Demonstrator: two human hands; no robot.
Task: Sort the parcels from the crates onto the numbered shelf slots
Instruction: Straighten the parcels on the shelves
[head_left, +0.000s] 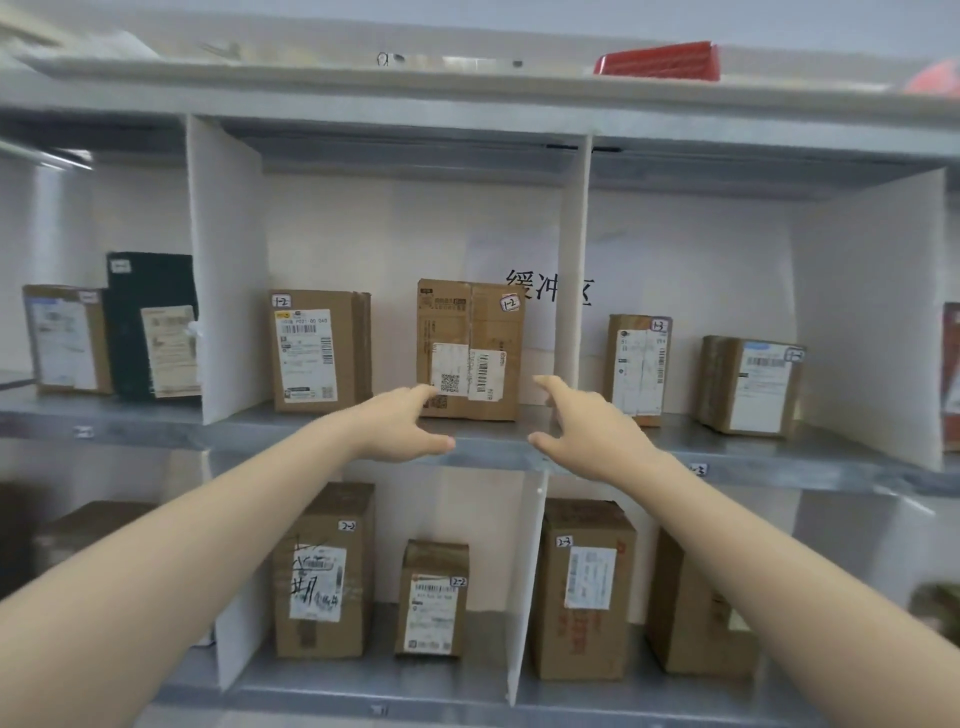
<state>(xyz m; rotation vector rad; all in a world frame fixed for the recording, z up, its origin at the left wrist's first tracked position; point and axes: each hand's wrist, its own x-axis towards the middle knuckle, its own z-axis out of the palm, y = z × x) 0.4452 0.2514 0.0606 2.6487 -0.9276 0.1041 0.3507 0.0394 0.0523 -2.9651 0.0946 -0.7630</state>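
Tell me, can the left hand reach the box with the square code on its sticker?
Probably yes. The left hand is open and its fingertips are right at the lower left corner of that box, which stands near the front of the shelf. Nothing lies between them.

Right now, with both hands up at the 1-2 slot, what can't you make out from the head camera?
All head view:
- Crates: outside the frame.
- Left hand against the right 1-2 box: the fingertips overlap it, so contact is unclear.
- Far-left brown box: tag blurred.
- Lower-right box: tag hidden by the right forearm.
- Parcel at right edge: cut off by the frame.
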